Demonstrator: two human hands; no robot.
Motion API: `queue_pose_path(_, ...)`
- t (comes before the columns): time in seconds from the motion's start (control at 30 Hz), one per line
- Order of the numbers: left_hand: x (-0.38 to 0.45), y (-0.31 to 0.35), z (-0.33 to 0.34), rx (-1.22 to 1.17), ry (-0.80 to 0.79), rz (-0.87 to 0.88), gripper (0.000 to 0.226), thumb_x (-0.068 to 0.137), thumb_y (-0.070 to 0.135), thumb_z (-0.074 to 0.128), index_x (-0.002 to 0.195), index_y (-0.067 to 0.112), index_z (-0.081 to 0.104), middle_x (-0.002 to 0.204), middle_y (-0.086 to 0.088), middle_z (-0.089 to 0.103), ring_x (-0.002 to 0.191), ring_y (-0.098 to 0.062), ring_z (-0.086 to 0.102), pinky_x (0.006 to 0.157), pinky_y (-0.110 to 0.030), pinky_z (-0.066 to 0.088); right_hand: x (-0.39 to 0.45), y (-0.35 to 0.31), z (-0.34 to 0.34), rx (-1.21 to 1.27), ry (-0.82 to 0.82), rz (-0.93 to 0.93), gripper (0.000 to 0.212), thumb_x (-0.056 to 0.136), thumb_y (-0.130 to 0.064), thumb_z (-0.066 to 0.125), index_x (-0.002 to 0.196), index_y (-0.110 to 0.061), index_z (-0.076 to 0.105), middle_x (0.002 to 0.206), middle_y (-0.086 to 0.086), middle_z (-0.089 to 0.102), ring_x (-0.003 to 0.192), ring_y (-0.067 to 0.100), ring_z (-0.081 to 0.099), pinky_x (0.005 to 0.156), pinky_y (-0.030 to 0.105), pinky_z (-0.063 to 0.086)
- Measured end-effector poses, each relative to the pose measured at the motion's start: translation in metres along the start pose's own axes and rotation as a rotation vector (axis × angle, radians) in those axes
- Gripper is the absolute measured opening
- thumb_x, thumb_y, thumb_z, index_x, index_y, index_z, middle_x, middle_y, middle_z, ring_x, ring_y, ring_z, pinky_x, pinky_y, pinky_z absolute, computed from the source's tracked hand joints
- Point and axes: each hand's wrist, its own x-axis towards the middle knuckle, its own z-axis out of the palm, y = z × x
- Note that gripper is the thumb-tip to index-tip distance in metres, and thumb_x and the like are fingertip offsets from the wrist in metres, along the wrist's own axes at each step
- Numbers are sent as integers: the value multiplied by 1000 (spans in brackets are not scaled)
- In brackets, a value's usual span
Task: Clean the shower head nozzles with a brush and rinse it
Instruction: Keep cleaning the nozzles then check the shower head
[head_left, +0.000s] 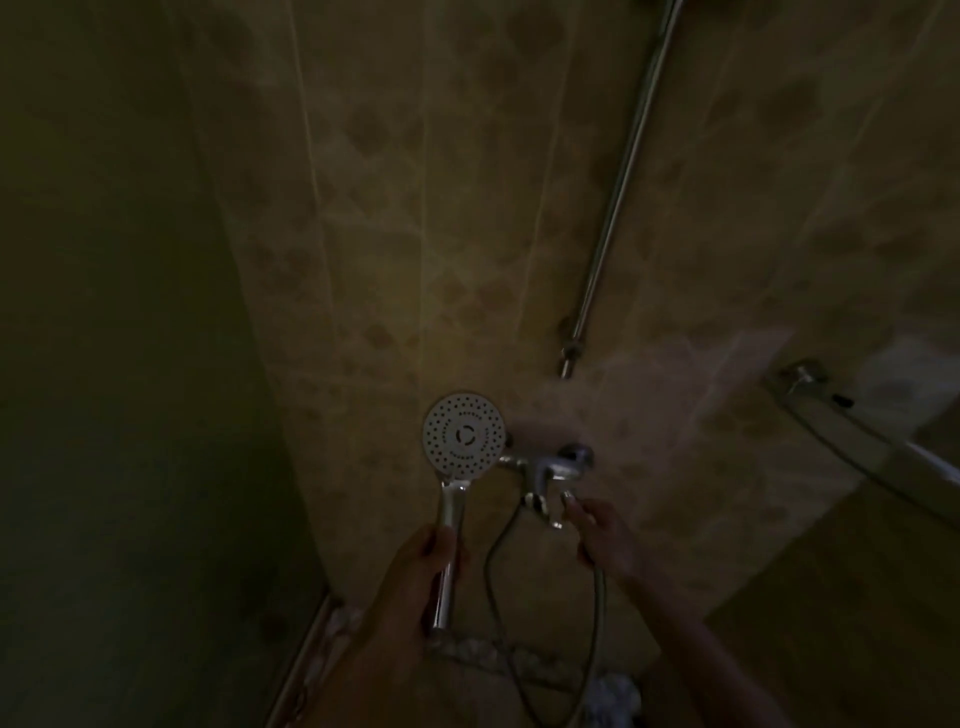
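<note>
The room is dim. A round white shower head (464, 435) with dark nozzle holes faces me, standing upright on a chrome handle. My left hand (415, 566) is closed around that handle. My right hand (597, 530) reaches out with its fingers stretched toward the lever of the chrome wall tap (550, 467); a fingertip is at or almost at the lever, and the hand holds nothing. The shower hose (597, 623) loops down below the tap and under my right wrist. No brush is in view.
A chrome riser rail (623, 176) runs up the tiled wall at the upper right. A glass corner shelf (852, 431) juts out at the right. A dark flat panel (130, 364) fills the left side. Patterned floor shows at the bottom.
</note>
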Motion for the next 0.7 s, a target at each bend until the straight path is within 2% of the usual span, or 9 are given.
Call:
queue_pose_path(0.07,4,-19,-13,-20,25,-48,28,95,22,50,75,5,61,57,-3,61,49,-12,54,50,-24,42,9,18,11,-193,-53,-51,45,99,-27,50,69,6,58,52,9,43,43,19,47,46,33,37)
queue_pose_path(0.1,8,-30,-19,-35,33,-71,29,96,21,50,76,4,62,58,-5,61,50,-14,54,51,-25,42,14,27,17,-286,-78,-76,45,99,-25,51,64,3,55,55,12,43,48,21,49,51,38,38)
queue_pose_path(0.17,18,-49,-30,-26,49,-104,30,97,15,48,74,1,62,56,-7,61,49,-17,55,50,-26,44,25,49,33,-436,-100,-134,39,97,-22,55,61,-5,54,63,14,48,63,24,52,63,37,37)
queue_pose_path(0.23,34,-68,-40,-50,76,-124,31,95,1,44,69,1,60,49,-4,62,46,-18,59,51,-24,47,34,72,47,-509,-93,-124,28,96,-24,56,79,-5,66,90,18,60,86,28,59,79,33,42)
queue_pose_path(0.3,48,-86,-47,-32,80,-114,31,95,-5,38,70,0,57,43,-2,60,40,-14,58,46,-21,46,43,94,57,-562,-86,-86,29,97,-31,53,105,-6,66,125,16,53,105,29,60,87,30,43)
queue_pose_path(0.37,59,-104,-54,-44,85,-158,26,96,-2,40,76,-4,56,50,-9,58,42,-19,56,48,-28,44,51,112,65,-585,-73,-91,34,97,-38,51,114,-11,63,135,10,45,104,28,62,84,31,48)
queue_pose_path(0.47,70,-131,-59,-94,92,-188,14,91,10,49,85,-1,54,59,-12,53,46,-18,50,48,-29,38,60,129,73,-612,-27,-164,34,97,-41,49,116,-15,62,131,7,44,95,31,65,76,34,51)
queue_pose_path(0.57,83,-153,-58,-110,112,-229,19,93,18,47,89,0,54,63,-13,46,52,-21,43,53,-31,30,66,139,79,-746,-19,-166,35,98,-44,45,115,-18,60,133,9,37,88,36,63,69,34,47)
queue_pose_path(0.7,97,-175,-54,-93,123,-233,27,98,19,43,78,2,52,61,-11,44,52,-20,39,51,-30,28,69,146,84,-842,-2,-125,41,97,-52,35,114,-20,55,136,6,29,83,39,63,66,37,44)
